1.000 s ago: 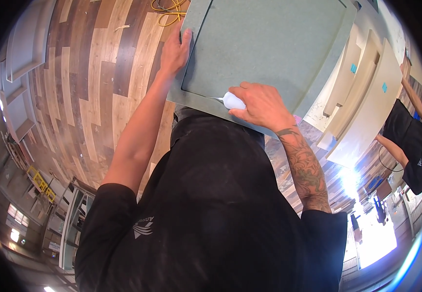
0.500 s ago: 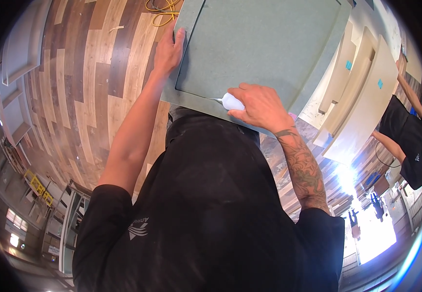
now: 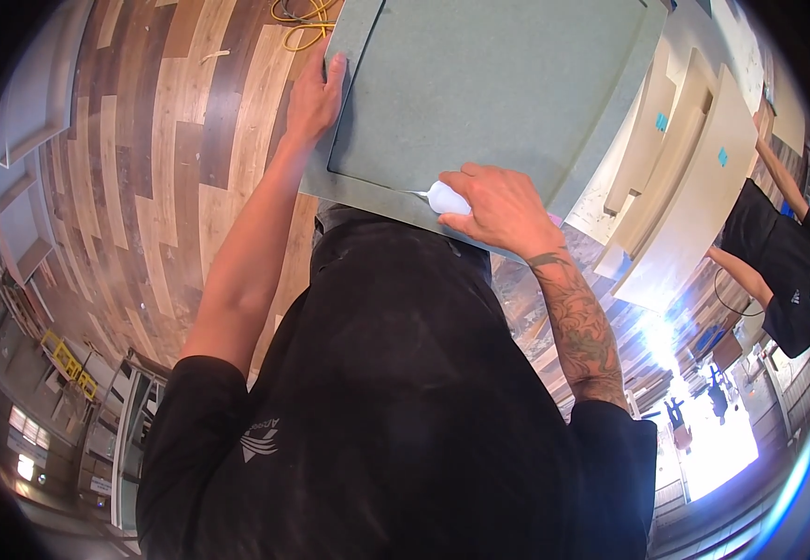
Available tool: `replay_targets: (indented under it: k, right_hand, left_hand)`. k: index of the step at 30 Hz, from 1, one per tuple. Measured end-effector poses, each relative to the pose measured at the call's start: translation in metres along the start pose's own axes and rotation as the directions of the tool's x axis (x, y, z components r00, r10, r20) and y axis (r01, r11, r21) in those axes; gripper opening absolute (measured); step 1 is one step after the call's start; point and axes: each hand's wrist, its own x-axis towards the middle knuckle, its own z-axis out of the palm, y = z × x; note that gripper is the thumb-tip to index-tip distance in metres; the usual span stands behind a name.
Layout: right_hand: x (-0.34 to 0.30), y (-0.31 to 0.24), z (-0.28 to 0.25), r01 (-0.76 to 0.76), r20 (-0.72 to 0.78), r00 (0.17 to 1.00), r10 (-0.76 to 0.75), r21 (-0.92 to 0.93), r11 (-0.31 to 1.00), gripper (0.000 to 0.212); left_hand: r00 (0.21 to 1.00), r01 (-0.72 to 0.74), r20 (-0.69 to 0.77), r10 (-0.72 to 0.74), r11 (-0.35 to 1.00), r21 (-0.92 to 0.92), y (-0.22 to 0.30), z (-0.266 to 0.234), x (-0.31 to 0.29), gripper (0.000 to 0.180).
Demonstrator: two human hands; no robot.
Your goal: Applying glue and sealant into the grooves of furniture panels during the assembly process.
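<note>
A grey-green cabinet door [image 3: 479,84] with a recessed middle lies in front of me, its near edge close to my waist. My left hand [image 3: 316,101] is closed on the door's left edge, thumb on top and fingers hidden below. In my right hand [image 3: 503,207] is a white squeeze bottle [image 3: 447,199], gripped on its side. Its thin nozzle points left, with the tip over the door's near frame strip, by the groove of the recess. Whether the tip touches the surface I cannot tell.
Cream-coloured panels [image 3: 676,205] with blue tape stand to the right of the door. Beyond them a co-worker in a black shirt [image 3: 764,224] reaches toward them. A yellow cord [image 3: 307,23] lies on the wood-plank floor [image 3: 171,140] at upper left. White cabinet parts [image 3: 36,103] stand far left.
The bottle in my right hand has shifted slightly right along the door's near strip. My left hand keeps its hold on the edge. The whole view has moved a little.
</note>
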Motion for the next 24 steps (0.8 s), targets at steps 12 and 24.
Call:
replay_targets:
  k: [12,24]
  right_hand:
    - [0.0,0.003,0.004,-0.01,-0.011,1.0,0.01,0.014,1.0,0.048]
    - [0.011,-0.006,0.005,0.036,-0.052,0.998,-0.034,0.033,0.999,0.041]
  left_hand:
    - [1.0,0.0,0.007,0.0,1.0,-0.016,-0.003,-0.002,0.003,0.056]
    - [1.0,-0.011,-0.005,0.011,1.0,-0.026,0.007,-0.004,0.001,0.055]
